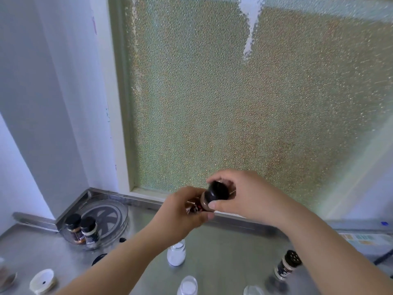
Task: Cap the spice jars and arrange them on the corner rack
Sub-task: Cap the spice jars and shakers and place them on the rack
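Note:
My left hand (182,211) grips a small spice jar (196,206) by its body, held up above the counter and tilted toward me. My right hand (240,194) wraps its fingers around the jar's black cap (218,191). In the left corner sits the round clear corner rack (119,213), with two black-capped spice jars (81,229) standing side by side at its front left. An uncapped jar of white powder (176,253) stands on the counter below my hands. Another black-capped jar (287,264) stands at the right by my right forearm.
A steel counter (229,250) runs under a frosted window (234,103). More open jars of white powder (188,286) stand at the front edge. A white lid (42,283) lies at the front left, and black caps (98,258) lie near the rack.

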Tool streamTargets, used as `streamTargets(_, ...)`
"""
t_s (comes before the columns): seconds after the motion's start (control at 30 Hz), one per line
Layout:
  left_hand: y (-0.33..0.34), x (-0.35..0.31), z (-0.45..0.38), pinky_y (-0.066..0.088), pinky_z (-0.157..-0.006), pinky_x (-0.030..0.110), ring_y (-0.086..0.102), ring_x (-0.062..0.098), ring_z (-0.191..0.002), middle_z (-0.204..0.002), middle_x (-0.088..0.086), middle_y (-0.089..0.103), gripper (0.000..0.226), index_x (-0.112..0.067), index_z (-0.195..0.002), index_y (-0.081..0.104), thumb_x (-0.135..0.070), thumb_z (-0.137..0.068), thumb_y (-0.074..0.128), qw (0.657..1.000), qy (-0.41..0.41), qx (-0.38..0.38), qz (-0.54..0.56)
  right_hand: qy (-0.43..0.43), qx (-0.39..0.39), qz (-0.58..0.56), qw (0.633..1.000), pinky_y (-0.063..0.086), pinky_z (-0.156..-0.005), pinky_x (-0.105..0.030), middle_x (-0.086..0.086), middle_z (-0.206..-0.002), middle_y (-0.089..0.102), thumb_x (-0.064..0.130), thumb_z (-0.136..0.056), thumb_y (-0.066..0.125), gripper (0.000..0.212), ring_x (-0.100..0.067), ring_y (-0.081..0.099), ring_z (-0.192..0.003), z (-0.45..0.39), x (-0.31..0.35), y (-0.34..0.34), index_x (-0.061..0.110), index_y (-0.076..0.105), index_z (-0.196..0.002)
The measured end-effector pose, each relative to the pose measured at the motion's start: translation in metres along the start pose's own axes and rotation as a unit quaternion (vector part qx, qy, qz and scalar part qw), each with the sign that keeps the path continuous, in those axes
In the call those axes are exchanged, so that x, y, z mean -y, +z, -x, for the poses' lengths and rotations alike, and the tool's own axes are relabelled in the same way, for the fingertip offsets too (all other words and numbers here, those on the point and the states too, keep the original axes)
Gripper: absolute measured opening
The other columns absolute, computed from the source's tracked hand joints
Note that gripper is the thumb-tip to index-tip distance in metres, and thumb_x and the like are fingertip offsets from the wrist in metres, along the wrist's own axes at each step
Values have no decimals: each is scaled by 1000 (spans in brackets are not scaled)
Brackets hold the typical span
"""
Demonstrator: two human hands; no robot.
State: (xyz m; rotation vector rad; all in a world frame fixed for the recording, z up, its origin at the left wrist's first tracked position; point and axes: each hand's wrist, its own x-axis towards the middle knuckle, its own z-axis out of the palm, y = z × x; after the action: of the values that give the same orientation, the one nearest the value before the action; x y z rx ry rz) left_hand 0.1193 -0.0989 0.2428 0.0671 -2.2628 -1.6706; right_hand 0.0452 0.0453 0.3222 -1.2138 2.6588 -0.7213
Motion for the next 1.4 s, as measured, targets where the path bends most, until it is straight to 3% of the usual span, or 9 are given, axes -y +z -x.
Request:
streamTargets(0.17,6,-5,-2,50,-72,23,57,4,-67,-76,-7,62,25,-38,-73,59,-17,-67,74,997,28,-33,-67,55,-22,158,986,42,-50,-29,-5,-62,63,69,-75,51,58,-18,58,-53,-10,18,0,11,59,-66)
streamTargets(0.33,-2,-6,0,50,-55,15,58,11,-58,-74,1,64,22,-24,-82,63,-6,-74,72,999,-39,-11,14,-2,130,89,988,45,-85,-21,26,-119,55,61,-79,55,52,0,57,-103,-9,16,-25,42,48,-126)
streamTargets(0.57,-3,2,8,49,-55,13,59,13,-61,-80,13,68,20,-21,-80,64,-6,-72,73,999,-41,-16,-6,19,55,128,990,54,-66,-31,-6,-66,71,67,-74,56,54,-16,68,-61,-19,21,2,15,67,-86)
streamTargets(0.73,-15,6,7,53,-73,20,63,7,-69,-70,-8,69,26,-31,-82,67,-8,-72,74,997,-55,-18,41,-33,144,77,986,43,-90,-22,31,-106,53,42,-77,70,55,13,53,-85,-21,23,-18,51,45,-125)
streamTargets(0.83,-17,7,8,53,-71,20,62,6,-68,-72,-5,69,23,-27,-82,67,-7,-73,73,997,-58,-23,39,-48,58,148,986,50,-71,-29,10,-91,67,58,-75,61,40,-8,61,-76,-27,29,-6,29,66,-103)
streamTargets(0.93,-17,7,10,53,-72,20,63,9,-72,-84,8,71,21,-21,-87,66,-8,-72,74,997,-63,-26,39,-52,2,199,979,42,-56,-29,1,-67,61,79,-69,40,74,-16,54,-57,-29,30,3,11,66,-84)
streamTargets(1.07,-28,9,10,52,-80,24,64,6,-76,-77,-4,71,23,-24,-88,68,-10,-71,75,997,-57,-20,46,-61,147,77,984,41,-81,-15,25,-114,56,56,-82,54,47,9,56,-88,-25,34,-19,54,42,-127)
streamTargets(1.3,-27,8,13,48,-66,11,63,1,-69,-77,-1,69,18,-16,-86,66,-5,-73,72,996,-53,-24,65,-80,-3,185,979,51,-62,-35,-2,-78,67,73,-71,50,60,-19,61,-68,-34,41,8,16,65,-87)
streamTargets(1.4,-37,11,13,50,-68,14,63,3,-71,-74,-6,69,20,-21,-86,67,-7,-73,73,997,-47,-19,61,-89,88,108,986,42,-80,-24,11,-116,64,60,-75,59,49,-8,60,-96,-34,40,3,37,57,-119)
